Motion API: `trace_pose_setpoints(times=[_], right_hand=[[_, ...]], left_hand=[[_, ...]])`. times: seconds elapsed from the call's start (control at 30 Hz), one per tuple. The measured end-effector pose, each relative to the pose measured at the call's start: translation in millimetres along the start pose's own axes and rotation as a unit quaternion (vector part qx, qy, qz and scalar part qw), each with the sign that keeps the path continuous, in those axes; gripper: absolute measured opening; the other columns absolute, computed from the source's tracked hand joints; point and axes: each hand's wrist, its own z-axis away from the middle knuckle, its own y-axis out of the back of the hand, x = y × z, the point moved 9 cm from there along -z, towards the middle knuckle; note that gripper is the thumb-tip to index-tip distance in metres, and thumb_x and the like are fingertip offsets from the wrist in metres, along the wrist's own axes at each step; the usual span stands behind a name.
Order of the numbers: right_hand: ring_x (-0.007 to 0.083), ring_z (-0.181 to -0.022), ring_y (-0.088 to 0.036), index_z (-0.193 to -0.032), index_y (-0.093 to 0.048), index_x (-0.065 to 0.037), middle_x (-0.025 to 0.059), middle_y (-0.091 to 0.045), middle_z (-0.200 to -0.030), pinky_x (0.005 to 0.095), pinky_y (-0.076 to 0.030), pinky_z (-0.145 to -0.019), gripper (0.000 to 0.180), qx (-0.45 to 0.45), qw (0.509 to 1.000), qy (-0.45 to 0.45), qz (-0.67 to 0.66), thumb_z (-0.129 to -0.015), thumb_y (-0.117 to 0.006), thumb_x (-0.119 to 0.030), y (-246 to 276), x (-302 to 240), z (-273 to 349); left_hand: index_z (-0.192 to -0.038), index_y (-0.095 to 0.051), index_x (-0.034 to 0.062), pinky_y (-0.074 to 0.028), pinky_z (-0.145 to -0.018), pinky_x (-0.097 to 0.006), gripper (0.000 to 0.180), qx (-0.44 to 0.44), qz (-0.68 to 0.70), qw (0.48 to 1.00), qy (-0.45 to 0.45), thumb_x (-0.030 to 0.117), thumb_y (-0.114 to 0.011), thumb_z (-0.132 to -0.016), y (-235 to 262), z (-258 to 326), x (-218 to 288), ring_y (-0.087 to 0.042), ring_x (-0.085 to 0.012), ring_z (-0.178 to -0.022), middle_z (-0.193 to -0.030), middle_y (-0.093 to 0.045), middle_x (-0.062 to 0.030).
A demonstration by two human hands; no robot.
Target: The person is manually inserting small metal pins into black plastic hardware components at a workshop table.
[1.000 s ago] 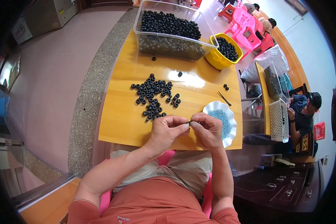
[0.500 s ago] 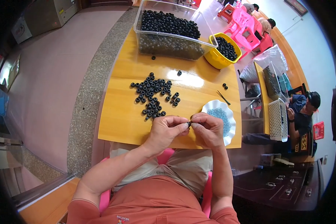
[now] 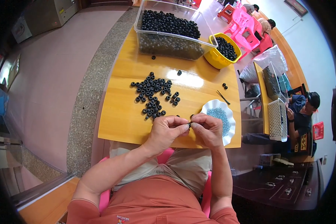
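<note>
Over the near edge of the wooden table, my left hand (image 3: 167, 129) and my right hand (image 3: 210, 130) meet fingertip to fingertip. Both are closed in a pinch on one small black bead-like piece (image 3: 190, 124), mostly hidden by the fingers. Just beyond my left hand lies a loose pile of black round pieces with holes (image 3: 150, 89). Beside my right hand stands a white plate with a wavy rim (image 3: 232, 131). Tiny clear blue bits (image 3: 217, 113) fill its middle, and my right hand covers part of its left side.
Dark tweezers (image 3: 223, 97) lie beyond the plate, near a few stray black pieces (image 3: 224, 86). A clear bin (image 3: 168, 48) and a yellow basket (image 3: 217, 61), both full of black pieces, stand at the table's far end. To the right, a person (image 3: 300, 114) sits by a white perforated basket (image 3: 278, 121).
</note>
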Motion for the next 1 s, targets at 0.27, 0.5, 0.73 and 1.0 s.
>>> trace_pose_setpoints(times=[0.27, 0.5, 0.73, 1.0], right_hand=[[0.0176, -0.09, -0.061, -0.092, -0.067, 0.005, 0.0119, -0.066, -0.095, 0.0279, -0.048, -0.082, 0.014, 0.005, 1.0, 0.014, -0.019, -0.078, -0.067, 0.009, 2, -4, 1], [0.0181, -0.09, -0.061, -0.091, -0.067, 0.004, 0.0127, -0.066, -0.095, 0.028, -0.048, -0.082, 0.014, 0.023, 0.998, 0.009, -0.064, -0.078, -0.067, 0.009, 6, -4, 1], [0.018, -0.09, -0.061, -0.092, -0.068, 0.005, 0.0126, -0.066, -0.095, 0.0272, -0.047, -0.08, 0.014, 0.014, 0.998, 0.039, -0.051, -0.079, -0.066, 0.01, 0, -7, 2], [0.0165, -0.087, -0.061, -0.092, -0.067, 0.005, 0.0113, -0.066, -0.093, 0.0259, -0.048, -0.076, 0.013, 0.013, 0.997, 0.073, -0.001, -0.081, -0.067, 0.01, -5, -11, 3]], left_hand=[[-0.103, -0.064, -0.0027, -0.058, -0.079, -0.029, 0.015, -0.003, 0.066, 0.998, 0.023, 0.004, -0.065, -0.089, -1, 0, -4, -0.066, -0.0146, -0.085, -0.095, -0.067, -0.0086], [-0.102, -0.065, -0.0012, -0.059, -0.079, -0.029, 0.014, -0.008, 0.125, 0.991, 0.055, 0.006, -0.065, -0.09, -1, 1, -7, -0.067, -0.0148, -0.083, -0.094, -0.068, -0.0083], [-0.101, -0.065, -0.001, -0.059, -0.079, -0.03, 0.013, -0.013, 0.128, 0.991, 0.048, 0.004, -0.065, -0.089, -3, 1, -9, -0.067, -0.0151, -0.083, -0.094, -0.067, -0.0084], [-0.102, -0.065, -0.0023, -0.059, -0.078, -0.028, 0.015, -0.011, 0.088, 0.995, 0.039, 0.004, -0.066, -0.088, -1, 1, -7, -0.067, -0.0148, -0.083, -0.094, -0.068, -0.0092]])
